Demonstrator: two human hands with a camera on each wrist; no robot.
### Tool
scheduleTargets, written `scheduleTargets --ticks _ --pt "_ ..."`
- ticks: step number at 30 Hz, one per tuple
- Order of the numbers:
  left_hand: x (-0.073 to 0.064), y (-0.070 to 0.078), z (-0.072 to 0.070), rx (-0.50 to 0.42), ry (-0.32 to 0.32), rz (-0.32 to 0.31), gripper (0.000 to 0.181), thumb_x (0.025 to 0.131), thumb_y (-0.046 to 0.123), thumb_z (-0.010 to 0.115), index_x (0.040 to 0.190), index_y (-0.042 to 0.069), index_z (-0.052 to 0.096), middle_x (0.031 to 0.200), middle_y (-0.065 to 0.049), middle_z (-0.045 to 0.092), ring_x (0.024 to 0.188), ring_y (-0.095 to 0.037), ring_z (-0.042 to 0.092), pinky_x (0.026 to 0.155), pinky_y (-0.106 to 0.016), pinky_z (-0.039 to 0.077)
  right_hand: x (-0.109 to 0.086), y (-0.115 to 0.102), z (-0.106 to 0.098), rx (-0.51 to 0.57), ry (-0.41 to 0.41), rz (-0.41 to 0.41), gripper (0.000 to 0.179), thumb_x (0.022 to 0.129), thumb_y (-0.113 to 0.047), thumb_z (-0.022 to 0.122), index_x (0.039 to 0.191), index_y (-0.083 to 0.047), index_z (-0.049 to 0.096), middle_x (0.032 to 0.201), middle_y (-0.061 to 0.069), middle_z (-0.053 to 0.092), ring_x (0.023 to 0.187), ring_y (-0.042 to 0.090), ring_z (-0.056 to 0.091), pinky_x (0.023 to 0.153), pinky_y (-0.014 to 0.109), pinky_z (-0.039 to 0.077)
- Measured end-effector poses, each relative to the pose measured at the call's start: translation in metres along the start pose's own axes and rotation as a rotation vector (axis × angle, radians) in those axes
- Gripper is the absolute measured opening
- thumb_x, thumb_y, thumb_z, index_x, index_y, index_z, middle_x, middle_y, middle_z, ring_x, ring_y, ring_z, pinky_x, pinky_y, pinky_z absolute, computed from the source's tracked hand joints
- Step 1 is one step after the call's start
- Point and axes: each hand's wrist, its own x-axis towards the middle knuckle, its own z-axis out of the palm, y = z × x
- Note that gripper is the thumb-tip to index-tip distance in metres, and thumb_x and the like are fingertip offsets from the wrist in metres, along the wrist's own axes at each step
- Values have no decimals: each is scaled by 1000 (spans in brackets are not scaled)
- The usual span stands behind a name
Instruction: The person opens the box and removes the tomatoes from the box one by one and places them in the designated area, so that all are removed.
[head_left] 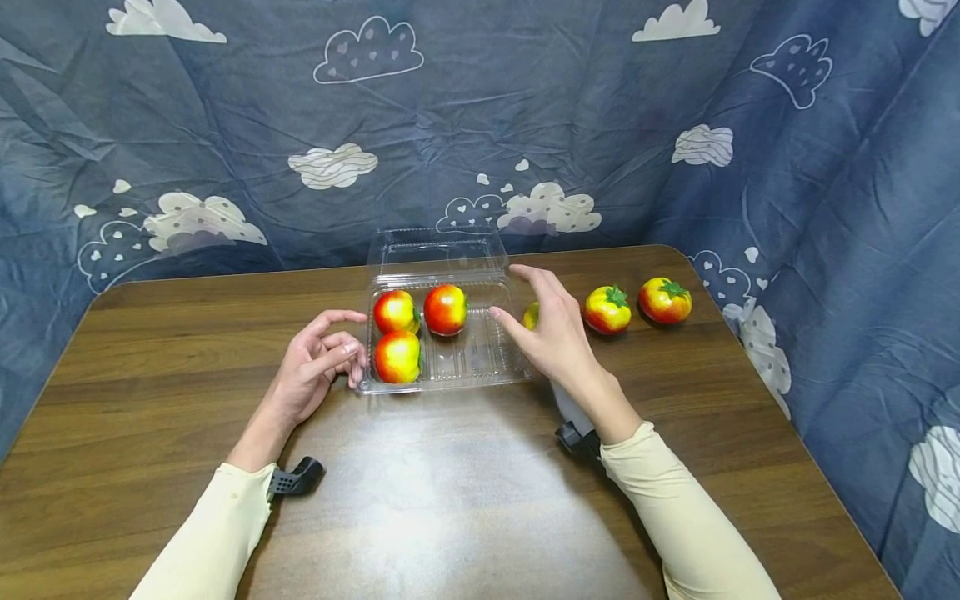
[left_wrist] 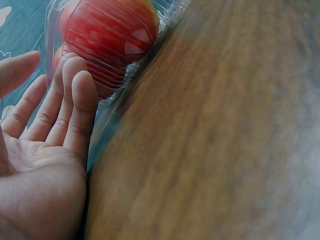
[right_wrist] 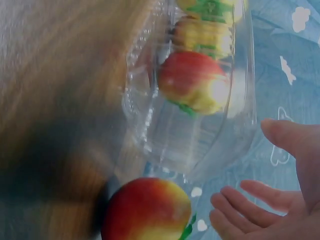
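A clear plastic clamshell box [head_left: 465,386] stands on the table with its lid [head_left: 438,250] raised at the back. Inside sit three red-and-yellow tomatoes: a back left one [head_left: 396,312], a front left one [head_left: 397,357] and a back middle one [head_left: 446,309]. My left hand [head_left: 311,367] is at the box's left wall, fingers loosely bent and fingertips right at the plastic. Just right of the box, my right hand [head_left: 558,333] hovers with fingers and thumb spread, holding nothing. It partly hides a tomato [head_left: 531,316], which shows beside the box in the right wrist view [right_wrist: 145,210].
Farther right on the wooden table [head_left: 187,375] are two more tomatoes, a nearer one [head_left: 607,309] and one close to the right edge [head_left: 664,301]. A blue curtain [head_left: 450,125] with white clouds hangs behind the table and along its right side.
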Motion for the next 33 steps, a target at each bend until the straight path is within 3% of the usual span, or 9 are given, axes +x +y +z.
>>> scheduleTargets --ticks 10,20,33 --pt "0 1 -1 2 0 -5 37 104 -9 47 141 -5 47 85 -11 70 64 -20 67 57 -27 57 -5 -10 12 13 -80 -62 66 91 -27 85 145 -3 56 139 17 64 128 31 63 111 48 50" --pt "0 2 0 9 -1 1 37 104 -10 46 141 -3 49 85 -12 70 63 -20 67 57 -27 57 -10 -11 20 35 -188 -61 70 93 -29 83 152 -8 51 149 11 60 131 28 62 114 47 49" --pt "1 1 0 10 12 -4 37 104 -9 47 140 -3 49 84 -12 69 63 -20 66 57 -27 57 -8 -12 30 35 -241 -81 73 93 -28 83 154 -6 49 148 14 60 133 30 60 113 48 51"
